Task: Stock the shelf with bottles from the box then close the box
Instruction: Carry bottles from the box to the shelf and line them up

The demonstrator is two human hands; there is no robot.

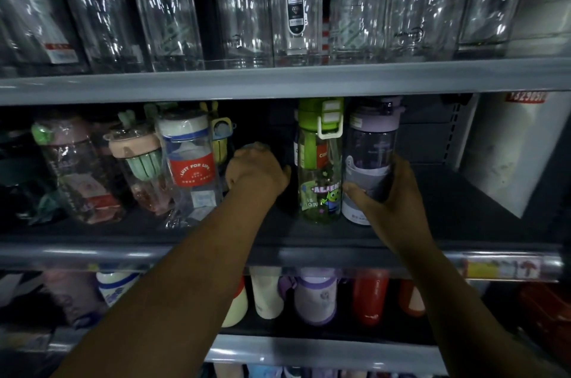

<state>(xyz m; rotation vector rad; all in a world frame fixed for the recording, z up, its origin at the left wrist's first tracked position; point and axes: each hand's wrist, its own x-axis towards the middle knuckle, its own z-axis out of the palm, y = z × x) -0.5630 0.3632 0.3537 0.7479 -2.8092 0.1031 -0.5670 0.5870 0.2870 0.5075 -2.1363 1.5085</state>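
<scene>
The person reaches both arms into the middle shelf [448,210]. The right hand [394,204] holds the purple bottle [369,145]. Its fingers wrap round the right side and its thumb lies on the front, low down. The purple bottle stands up straight on the shelf, and its purple lid is near the shelf above. Just to its left stands the green bottle [319,179], touching it or very close. The green bottle has a green lid with a pale loop and a little cartoon picture on the front.

The left hand [258,172] is to the left of the green bottle, in a dark gap. Its fingers are curled and point to the back of the shelf. It is too dark to tell if it holds anything.

Further left stand a red-label bottle [191,167] in a clear wrap and a pink cup [139,161]. On the shelf above stand tall clear bottles [241,6] in a row. On the shelf below there is a red bottle [369,297] with others beside it.
</scene>
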